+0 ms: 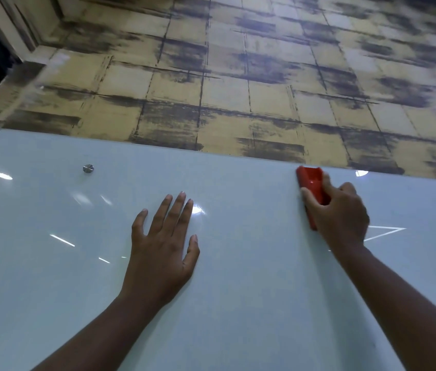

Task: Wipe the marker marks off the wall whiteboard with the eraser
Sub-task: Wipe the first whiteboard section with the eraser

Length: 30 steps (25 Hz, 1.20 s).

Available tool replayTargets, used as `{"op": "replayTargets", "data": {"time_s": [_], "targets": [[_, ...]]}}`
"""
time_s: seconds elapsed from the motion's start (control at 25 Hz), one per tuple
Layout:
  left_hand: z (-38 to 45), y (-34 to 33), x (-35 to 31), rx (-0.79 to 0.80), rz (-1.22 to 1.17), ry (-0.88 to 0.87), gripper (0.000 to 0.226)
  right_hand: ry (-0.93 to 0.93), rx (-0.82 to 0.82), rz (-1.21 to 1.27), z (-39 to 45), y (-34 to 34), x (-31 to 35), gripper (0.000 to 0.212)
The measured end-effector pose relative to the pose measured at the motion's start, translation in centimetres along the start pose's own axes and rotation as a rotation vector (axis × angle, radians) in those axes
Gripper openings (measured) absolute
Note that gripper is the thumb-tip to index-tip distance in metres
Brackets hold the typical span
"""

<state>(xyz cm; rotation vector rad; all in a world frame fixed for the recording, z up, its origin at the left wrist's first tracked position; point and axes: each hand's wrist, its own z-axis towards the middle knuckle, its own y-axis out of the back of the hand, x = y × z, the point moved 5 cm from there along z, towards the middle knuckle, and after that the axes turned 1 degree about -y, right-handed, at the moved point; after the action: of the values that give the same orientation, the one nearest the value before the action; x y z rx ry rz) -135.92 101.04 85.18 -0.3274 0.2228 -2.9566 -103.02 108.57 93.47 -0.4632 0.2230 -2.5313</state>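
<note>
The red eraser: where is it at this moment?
In the head view the red eraser is held in the right hand, against the whiteboard near its top edge, right of the flat left hand.

Looks like an office or meeting room, maybe a classroom-type space. Big glossy glass whiteboard fixed flat on the wall with a round metal standoff mount near its top left corner. Decorative wallpaper above it, tan blocks with dark brushed smudges in a grid. Pale door or window frame at the top left. Ceiling lights reflected as bright spots on the board.
</note>
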Motion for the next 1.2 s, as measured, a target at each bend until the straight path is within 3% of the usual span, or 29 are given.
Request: {"op": "replayTargets", "data": {"time_s": [0.12, 0.28, 0.52, 0.68, 0.8, 1.0, 1.2], "targets": [[0.0, -0.2, -0.1, 0.006, -0.003, 0.011, 0.067, -0.103, -0.028, -0.075, 0.8, -0.1, -0.8, 0.068], [0.0, -0.3, -0.1, 0.01, -0.005, 0.016, 0.067, -0.039, -0.026, -0.098, 0.5, -1.7, 4.7, 0.069], [0.1, 0.2, 0.0, 0.008, -0.013, -0.001, 0.066, 0.454, 0.129, 0.091, -6.4, -4.2, 18.7, 0.075], [0.1, 0.5, 0.0, -0.011, 0.002, -0.013, 0.066, 0.585, 0.176, 0.026, -6.2, -3.6, 17.2, 0.074], [0.0, 0.6, -0.1, -0.036, 0.013, -0.009, 0.065, 0.477, 0.181, -0.035, -3.2, -2.4, 11.3, 0.069], [-0.1, 0.9, -0.9, -0.045, 0.045, 0.024, 0.064, 0.008, 0.064, -0.14, 0.7, 0.9, -2.2, 0.068], [-0.6, 1.4, -4.0, -0.013, 0.039, 0.074, 0.066, -0.065, 0.068, -0.105, -0.6, 0.7, -2.2, 0.071]]}}
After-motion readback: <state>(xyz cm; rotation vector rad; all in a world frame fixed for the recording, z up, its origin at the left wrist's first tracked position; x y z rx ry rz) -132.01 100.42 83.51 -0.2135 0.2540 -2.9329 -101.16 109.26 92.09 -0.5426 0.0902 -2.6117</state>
